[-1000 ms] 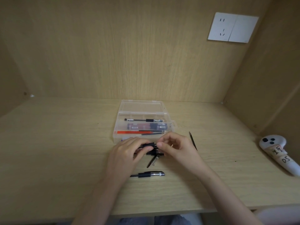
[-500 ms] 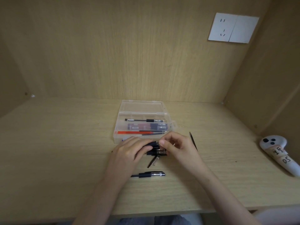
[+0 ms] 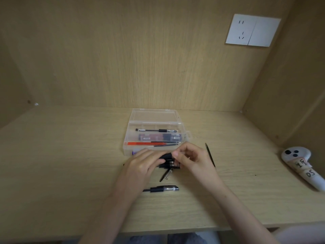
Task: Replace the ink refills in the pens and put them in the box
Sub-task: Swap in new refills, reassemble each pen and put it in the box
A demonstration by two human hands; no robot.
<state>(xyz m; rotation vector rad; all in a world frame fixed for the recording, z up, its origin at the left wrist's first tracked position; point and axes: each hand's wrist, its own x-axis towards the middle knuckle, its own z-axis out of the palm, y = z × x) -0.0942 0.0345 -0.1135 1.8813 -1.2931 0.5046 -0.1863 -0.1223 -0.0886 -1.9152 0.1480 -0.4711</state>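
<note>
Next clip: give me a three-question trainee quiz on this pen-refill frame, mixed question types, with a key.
1. True or false: the clear plastic box is closed.
2. Multiple choice: where does the loose black pen lie? A) inside the box; B) on the desk, nearer the person than the hands; C) beside the white controller.
3. Fill in: the left hand and right hand together hold a small ____ pen part.

Key: 1 false, the lid lies open behind it. 2 B. 3 black.
</note>
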